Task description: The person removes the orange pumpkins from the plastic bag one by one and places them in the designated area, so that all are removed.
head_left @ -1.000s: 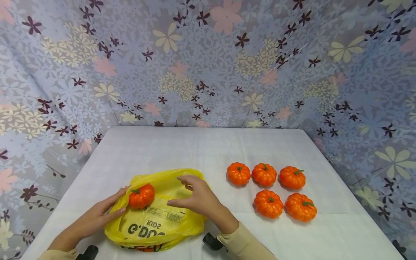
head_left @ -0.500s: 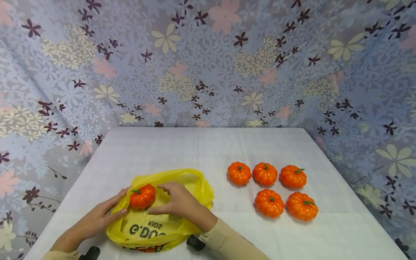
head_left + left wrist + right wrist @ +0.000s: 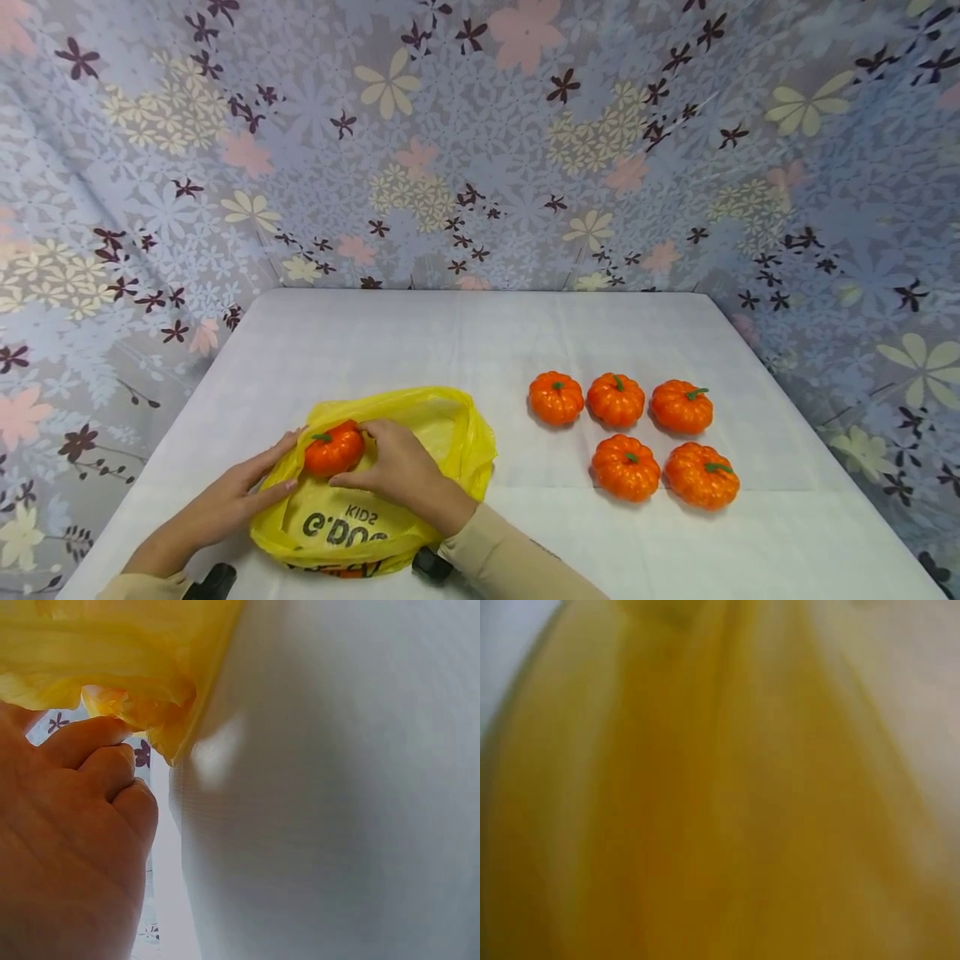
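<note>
A yellow plastic bag (image 3: 450, 433) lies on the table at the left in the head view, its mouth spread wide. Inside its left side sits a small orange decorative pumpkin (image 3: 333, 450) with a green stem. My left hand (image 3: 228, 500) holds the bag's left rim, thumb over the edge and fingers outside; in the left wrist view its fingers curl beside the yellow plastic. Reaching into the mouth, my right hand (image 3: 401, 471) grips the pumpkin's right side between thumb and fingers. Blurred yellow plastic (image 3: 727, 810) fills most of the right wrist view.
Several more pumpkins (image 3: 626, 468) stand in two rows on the white-covered table (image 3: 480, 333), right of the bag. Orange shows through the bag's near edge. A flowered cloth (image 3: 480, 150) hangs behind the table.
My right hand has moved left across the bag's mouth and closed on the pumpkin inside. The left hand has stayed at the rim.
</note>
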Demonstrator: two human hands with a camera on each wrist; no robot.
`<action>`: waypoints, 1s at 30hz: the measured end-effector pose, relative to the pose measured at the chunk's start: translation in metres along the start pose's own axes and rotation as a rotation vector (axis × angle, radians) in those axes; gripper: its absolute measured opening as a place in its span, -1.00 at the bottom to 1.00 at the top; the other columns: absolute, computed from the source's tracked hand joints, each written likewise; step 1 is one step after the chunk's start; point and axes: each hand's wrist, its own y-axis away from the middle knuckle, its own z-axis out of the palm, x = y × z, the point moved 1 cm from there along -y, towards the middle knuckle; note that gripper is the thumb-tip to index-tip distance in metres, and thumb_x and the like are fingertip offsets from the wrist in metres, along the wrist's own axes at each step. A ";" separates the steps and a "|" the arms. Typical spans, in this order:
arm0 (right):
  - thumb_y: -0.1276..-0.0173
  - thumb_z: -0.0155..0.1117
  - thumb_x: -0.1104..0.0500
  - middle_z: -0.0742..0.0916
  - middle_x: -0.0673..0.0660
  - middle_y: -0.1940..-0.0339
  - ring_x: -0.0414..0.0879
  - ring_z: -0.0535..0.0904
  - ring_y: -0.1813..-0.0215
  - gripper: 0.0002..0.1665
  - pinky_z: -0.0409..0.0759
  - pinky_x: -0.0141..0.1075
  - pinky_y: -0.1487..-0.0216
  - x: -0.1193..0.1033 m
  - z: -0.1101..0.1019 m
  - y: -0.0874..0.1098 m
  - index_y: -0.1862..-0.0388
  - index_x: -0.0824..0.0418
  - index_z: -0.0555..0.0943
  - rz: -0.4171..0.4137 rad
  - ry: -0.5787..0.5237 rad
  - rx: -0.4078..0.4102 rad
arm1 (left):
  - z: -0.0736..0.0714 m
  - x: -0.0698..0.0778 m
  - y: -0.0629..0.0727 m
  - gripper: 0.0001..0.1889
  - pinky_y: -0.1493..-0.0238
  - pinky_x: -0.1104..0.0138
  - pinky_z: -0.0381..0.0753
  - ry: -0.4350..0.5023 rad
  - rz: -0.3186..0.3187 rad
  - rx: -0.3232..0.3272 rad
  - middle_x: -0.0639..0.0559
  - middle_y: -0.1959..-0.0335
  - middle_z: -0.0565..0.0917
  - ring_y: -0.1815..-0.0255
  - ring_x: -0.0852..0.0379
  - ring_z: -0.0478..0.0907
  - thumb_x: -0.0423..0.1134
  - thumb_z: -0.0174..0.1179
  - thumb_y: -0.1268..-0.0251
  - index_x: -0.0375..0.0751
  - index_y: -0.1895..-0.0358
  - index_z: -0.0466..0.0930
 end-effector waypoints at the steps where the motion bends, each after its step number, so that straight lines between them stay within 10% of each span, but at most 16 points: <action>1: -0.03 0.64 -0.20 0.69 -0.13 -0.02 -0.33 0.59 -0.01 -0.20 0.55 -0.50 -0.05 0.000 0.001 0.000 -0.19 0.14 0.61 0.014 -0.011 0.009 | 0.000 0.000 0.000 -0.26 -0.34 -0.33 0.18 -0.002 0.004 0.001 -0.33 -0.54 0.14 -0.50 -0.43 0.08 0.00 0.14 -0.49 -0.33 -0.56 0.15; 30: 0.13 0.74 -0.14 0.72 -0.13 0.10 -0.30 0.62 0.09 -0.18 0.62 -0.45 0.07 -0.005 -0.010 0.005 -0.08 0.20 0.66 0.138 -0.211 0.021 | -0.003 -0.001 -0.001 -0.25 -0.33 -0.37 0.17 -0.036 0.000 0.015 -0.32 -0.54 0.16 -0.51 -0.42 0.08 0.04 0.16 -0.47 -0.28 -0.56 0.18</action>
